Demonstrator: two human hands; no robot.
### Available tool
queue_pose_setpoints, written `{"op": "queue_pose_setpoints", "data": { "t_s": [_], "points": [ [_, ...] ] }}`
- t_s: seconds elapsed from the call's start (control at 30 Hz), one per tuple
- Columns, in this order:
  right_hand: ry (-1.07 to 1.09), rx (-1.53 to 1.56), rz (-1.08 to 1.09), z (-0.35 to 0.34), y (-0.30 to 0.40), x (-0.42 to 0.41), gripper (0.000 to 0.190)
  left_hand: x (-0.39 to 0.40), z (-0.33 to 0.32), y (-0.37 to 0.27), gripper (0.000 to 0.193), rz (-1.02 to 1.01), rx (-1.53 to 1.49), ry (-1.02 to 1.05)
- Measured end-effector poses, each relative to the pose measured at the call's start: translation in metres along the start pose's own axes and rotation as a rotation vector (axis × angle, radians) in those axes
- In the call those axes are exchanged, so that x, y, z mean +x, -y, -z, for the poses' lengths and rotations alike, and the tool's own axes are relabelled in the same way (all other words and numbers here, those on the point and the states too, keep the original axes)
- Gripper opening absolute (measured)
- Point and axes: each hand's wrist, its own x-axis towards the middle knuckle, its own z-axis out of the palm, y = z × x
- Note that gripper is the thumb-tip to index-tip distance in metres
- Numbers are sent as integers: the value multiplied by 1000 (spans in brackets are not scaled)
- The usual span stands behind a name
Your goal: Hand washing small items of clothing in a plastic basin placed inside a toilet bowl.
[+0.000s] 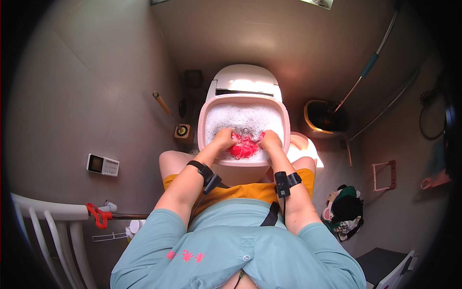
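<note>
A pink plastic basin [201,119] full of foamy water stands before me, in front of a white toilet lid [246,74]. In it a red cloth [244,149] lies partly under the suds. My left hand [226,138] grips the cloth at its left side, fingers curled and partly hidden by foam. At the right side, my right hand [270,139] is closed on another part of the same cloth, with a bit of red showing by its thumb. The stretch between the two hands is wet and bunched.
A dark-lined bucket [306,123] with a mop pole stands to the right. A heap of clothes [347,209] lies on the floor at lower right. A brush holder [184,134] is left of the basin. A white rack [50,212] and wall-mounted remote [103,165] are farther left.
</note>
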Motion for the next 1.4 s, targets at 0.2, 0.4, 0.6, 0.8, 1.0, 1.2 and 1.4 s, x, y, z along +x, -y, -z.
{"op": "queue_pose_setpoints", "data": {
  "t_s": [0.2, 0.4, 0.6, 0.8, 1.0, 1.2, 1.4],
  "points": [
    [-192, 536, 375, 15, -3, -11, 32, -8, 23, -4, 30, -130, -269, 277],
    [-430, 422, 546, 18, -12, -3, 29, -12, 24, -12, 29, -169, 8, -228],
    [2, 1109, 360, 17, -11, 6, 30, -3, 32, -14, 19, -68, -569, -456],
    [530, 2059, 23, -4, 18, 3, 36, -16, 8, -88, 30, -79, -576, -604],
    [494, 2049, 37, -50, 2, 41, 29, -43, 11, -138, 25, -408, -94, -515],
    [276, 1825, -130, 8, 58, -26, 25, -11, 10, -97, 27, -73, -88, -581],
    [435, 1949, -38, -25, 20, 10, 29, -38, 0, -121, 25, -464, -65, -626]
  ]
}}
